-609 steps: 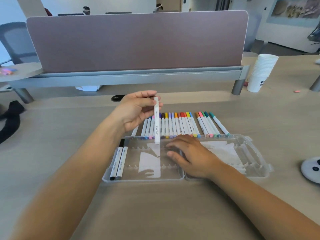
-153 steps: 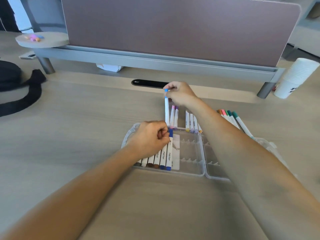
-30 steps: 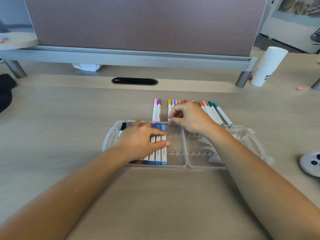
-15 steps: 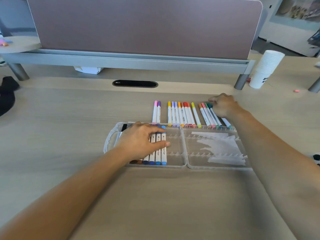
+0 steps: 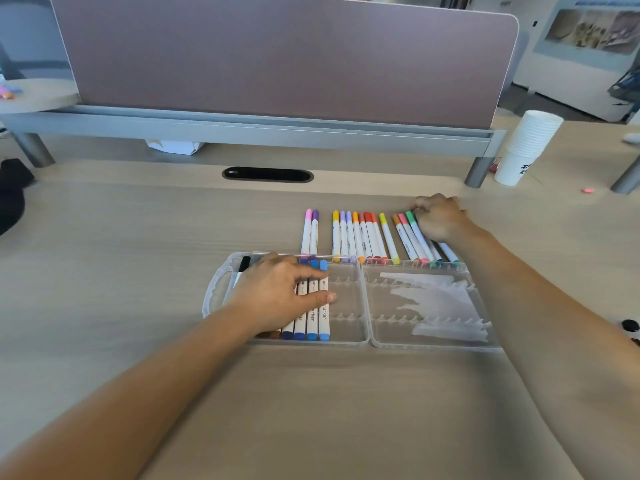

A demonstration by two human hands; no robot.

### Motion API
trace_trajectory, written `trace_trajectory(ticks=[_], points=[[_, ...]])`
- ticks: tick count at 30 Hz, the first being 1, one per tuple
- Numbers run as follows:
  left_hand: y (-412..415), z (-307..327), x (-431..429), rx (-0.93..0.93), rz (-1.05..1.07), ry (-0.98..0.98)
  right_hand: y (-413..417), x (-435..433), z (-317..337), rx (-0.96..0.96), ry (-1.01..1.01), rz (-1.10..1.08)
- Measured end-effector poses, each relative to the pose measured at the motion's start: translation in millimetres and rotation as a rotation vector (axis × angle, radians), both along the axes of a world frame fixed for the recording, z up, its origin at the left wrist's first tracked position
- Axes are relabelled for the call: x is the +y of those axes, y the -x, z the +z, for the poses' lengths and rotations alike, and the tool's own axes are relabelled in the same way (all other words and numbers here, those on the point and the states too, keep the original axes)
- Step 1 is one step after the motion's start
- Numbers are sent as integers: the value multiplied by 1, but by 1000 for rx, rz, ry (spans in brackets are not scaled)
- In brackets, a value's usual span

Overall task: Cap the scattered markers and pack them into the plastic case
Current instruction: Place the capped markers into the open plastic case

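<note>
Head view: a pale wood table is seen from above, and on it a clear plastic case lies opened flat in two halves. The case is judged thin, light and apt to slide. It is held in place by the left grip, whose straight fingers are laid flat across the packed markers in the left half. The right half holds no markers.

Just beyond the far rim of the case, the loose markers are laid side by side on the table. Their long axes run away from the person, toward the desk divider. The left ones lie nearly parallel to the packed ones, while those at the right end are fanned, with their far ends leaning left. Coloured caps are seen at both ends of each white barrel.

Each marker is judged light, stiff, smooth and round, so rolling and slipping are to be expected. A pinch at mid-barrel would be safest, since a cap could pull off if taken alone.

The right grip is set on the far ends of the rightmost markers, beside the green-capped marker, with its fingers curled downward. Whether a marker is already pinched cannot be told. Most of the packing is judged not yet done.
</note>
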State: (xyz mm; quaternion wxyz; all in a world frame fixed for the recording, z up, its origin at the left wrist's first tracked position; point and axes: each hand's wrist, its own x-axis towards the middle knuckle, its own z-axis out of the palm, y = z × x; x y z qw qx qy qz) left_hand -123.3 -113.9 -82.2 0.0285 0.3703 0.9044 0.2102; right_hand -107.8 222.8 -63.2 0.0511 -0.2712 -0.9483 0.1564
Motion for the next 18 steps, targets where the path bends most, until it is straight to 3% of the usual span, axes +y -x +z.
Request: trace_trajectory(ticks=[5,9,13,18], points=[[1,-1,0,-13,6,-5,-3,-12,11,256,199,55],[0,1,1,-12,0,-2,1,-19,19,241,129,115],[-2,1,0,-7,-2,-9,5,-11,13,198,35,31],[-1,1,0,-1,-5,-1,7,-6,1,192,87,-32]])
